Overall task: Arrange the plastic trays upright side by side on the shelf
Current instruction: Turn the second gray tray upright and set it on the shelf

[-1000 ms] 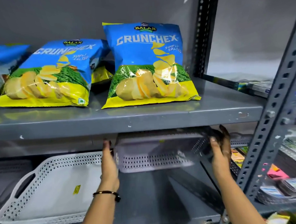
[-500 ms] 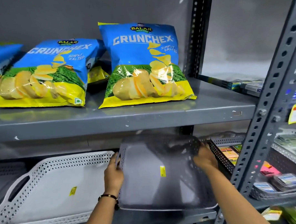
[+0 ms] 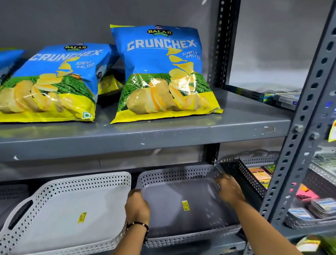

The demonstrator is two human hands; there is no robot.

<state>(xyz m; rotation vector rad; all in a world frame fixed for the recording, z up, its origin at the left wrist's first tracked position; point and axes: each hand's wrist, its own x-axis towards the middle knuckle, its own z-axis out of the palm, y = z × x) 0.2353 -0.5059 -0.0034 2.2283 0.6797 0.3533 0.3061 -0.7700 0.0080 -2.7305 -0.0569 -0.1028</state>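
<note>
The grey perforated tray [image 3: 185, 205] leans back on the lower shelf [image 3: 220, 245], its base facing out, held between both hands. The left hand [image 3: 136, 208] is clasped on its left rim, where it meets the white perforated tray [image 3: 59, 217] just beside it. The right hand [image 3: 229, 190], blurred, grips the right rim near the upper corner. Both forearms reach up from below. Crisp packets [image 3: 165, 74] stand on the shelf above.

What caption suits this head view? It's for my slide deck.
Both hands, left and right, hold a grey tray leaning beside a white tray.
</note>
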